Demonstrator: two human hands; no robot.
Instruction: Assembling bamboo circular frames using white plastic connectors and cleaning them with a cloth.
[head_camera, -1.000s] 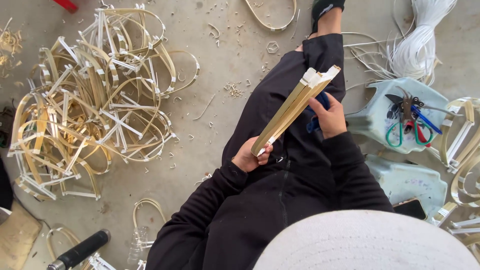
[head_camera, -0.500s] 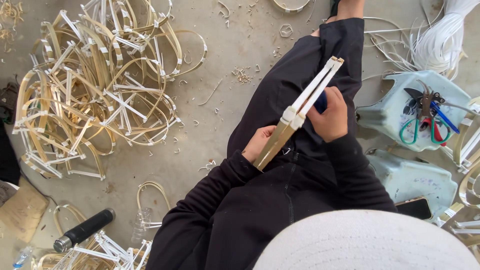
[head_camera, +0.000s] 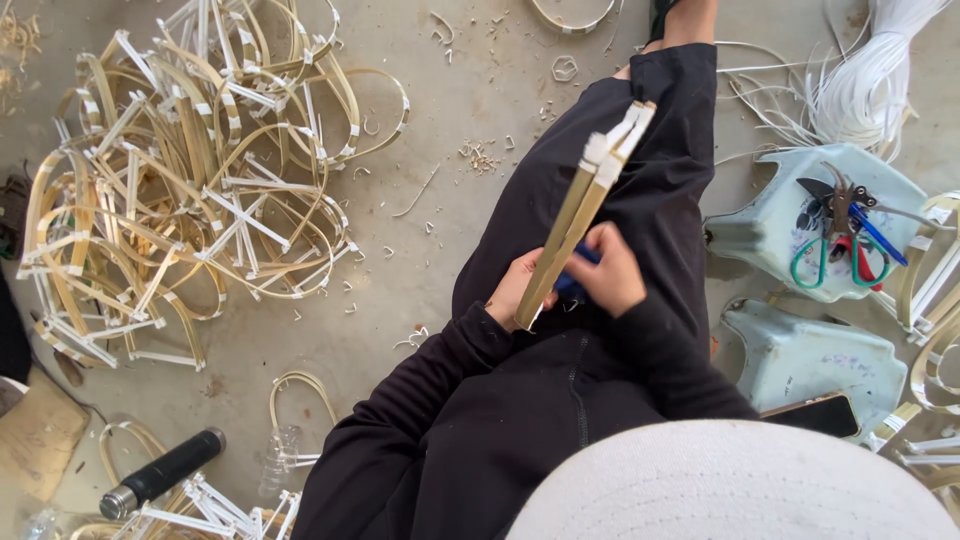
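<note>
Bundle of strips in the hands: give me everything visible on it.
The bundle of strips is a flat stack of long, thin tan slats, bamboo or cane by the look, with pale whitish ends that fan apart slightly at the top. It slants up and to the right over the lap of black clothing. The left hand grips its lower end; the right hand lies against it near the bottom, with something blue beside it. How many strips there are cannot be told.

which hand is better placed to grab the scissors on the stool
Right, probably. The scissors lie on the pale blue stool on that side, nearer the right hand, though it grips a blue object. The left hand holds the bundle of strips.
</note>
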